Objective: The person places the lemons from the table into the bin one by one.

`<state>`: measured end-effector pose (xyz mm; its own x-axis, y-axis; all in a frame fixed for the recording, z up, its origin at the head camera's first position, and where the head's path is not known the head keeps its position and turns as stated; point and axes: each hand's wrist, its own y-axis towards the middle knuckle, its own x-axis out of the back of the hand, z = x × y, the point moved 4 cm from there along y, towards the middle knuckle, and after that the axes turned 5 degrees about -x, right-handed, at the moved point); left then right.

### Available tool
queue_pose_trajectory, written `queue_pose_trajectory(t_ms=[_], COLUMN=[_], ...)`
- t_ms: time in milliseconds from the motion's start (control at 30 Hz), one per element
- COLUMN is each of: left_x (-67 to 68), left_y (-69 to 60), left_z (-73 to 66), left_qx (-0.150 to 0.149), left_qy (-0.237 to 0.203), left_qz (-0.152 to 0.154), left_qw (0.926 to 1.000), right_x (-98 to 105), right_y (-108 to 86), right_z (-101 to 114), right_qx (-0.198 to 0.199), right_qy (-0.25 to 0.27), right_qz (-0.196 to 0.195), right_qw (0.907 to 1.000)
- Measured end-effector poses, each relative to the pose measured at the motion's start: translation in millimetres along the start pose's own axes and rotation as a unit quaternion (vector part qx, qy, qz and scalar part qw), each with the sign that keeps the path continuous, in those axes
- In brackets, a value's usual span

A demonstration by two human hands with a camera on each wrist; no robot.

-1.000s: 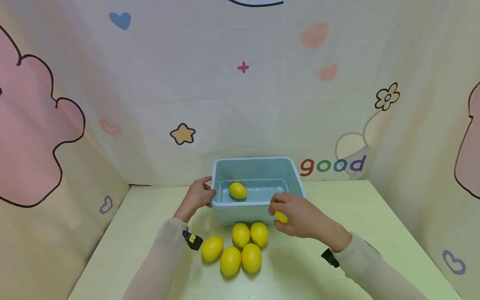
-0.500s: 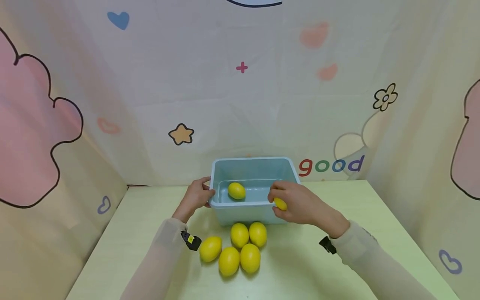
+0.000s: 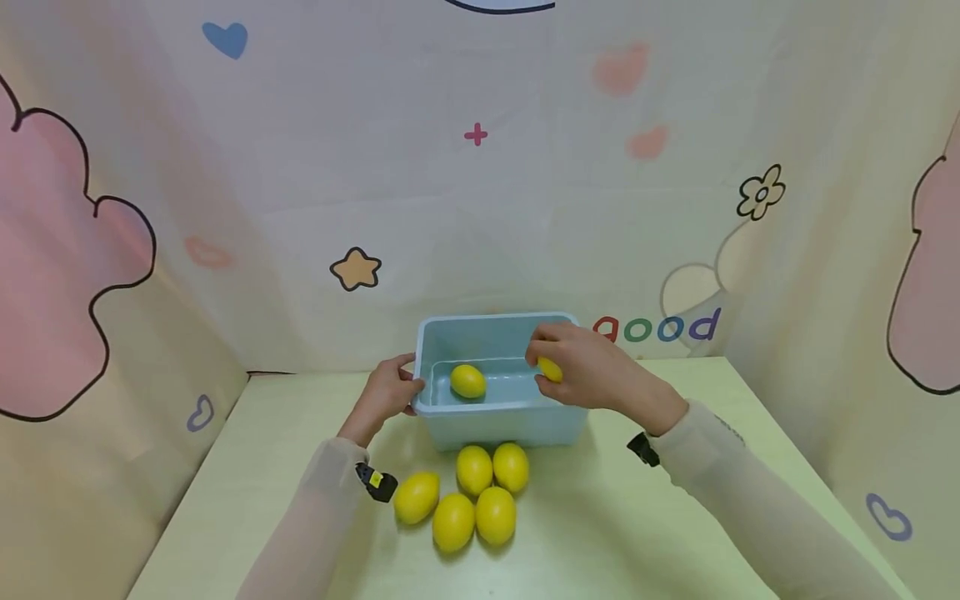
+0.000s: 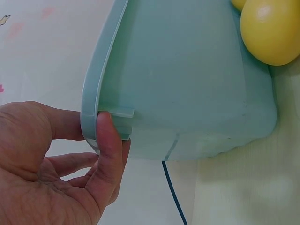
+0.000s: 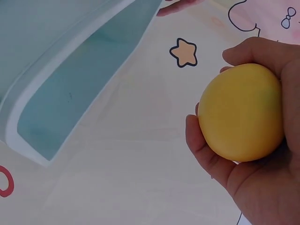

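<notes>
A light blue plastic bin point(image 3: 502, 427) stands on the table, with one lemon point(image 3: 468, 382) lying inside at its left. My left hand point(image 3: 386, 392) pinches the bin's left rim; the left wrist view shows its thumb and fingers on either side of the rim point(image 4: 89, 103). Over the right part of the bin, my right hand point(image 3: 588, 367) grips another lemon point(image 5: 241, 112), its fingers and thumb curled round the fruit. Several lemons point(image 3: 496, 516) lie grouped on the table just in front of the bin.
The pale table point(image 3: 637, 517) is enclosed by printed curtains point(image 3: 420, 183) at the back and both sides. Behind the bin, the back curtain hangs close to its far rim.
My right hand, holding its lemon, has risen from in front of the bin's near right rim to over the bin. My left hand keeps its grip on the rim.
</notes>
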<state>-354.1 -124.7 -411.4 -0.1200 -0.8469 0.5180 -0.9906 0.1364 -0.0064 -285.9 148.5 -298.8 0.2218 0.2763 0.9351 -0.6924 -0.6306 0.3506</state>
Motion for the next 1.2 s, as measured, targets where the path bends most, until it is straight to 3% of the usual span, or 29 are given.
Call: queue_pose_trajectory(t_ms=[433,867,1200], left_x=[0.8,2.0,1.2], left_y=[-1.5,0.4,-0.6], left_z=[5.4,6.0,4.6], left_qx=[0.006,-0.002,0.001], left_qy=[0.003,0.000,0.004], left_qz=[0.001,-0.007,-0.008], left_qw=[1.0000,1.0000,1.0000], right_x=[-6.6,-15.3,-17.3], right_y=[16.9,34.6,51.8], right_z=[-8.6,-30.5,-30.2], right_qx=[-0.007,-0.042,-0.044], right_qy=[-0.027,-0.001,0.007], right_qz=[0.003,0.014,0.027], right_qw=[0.9996,0.9990,0.9986])
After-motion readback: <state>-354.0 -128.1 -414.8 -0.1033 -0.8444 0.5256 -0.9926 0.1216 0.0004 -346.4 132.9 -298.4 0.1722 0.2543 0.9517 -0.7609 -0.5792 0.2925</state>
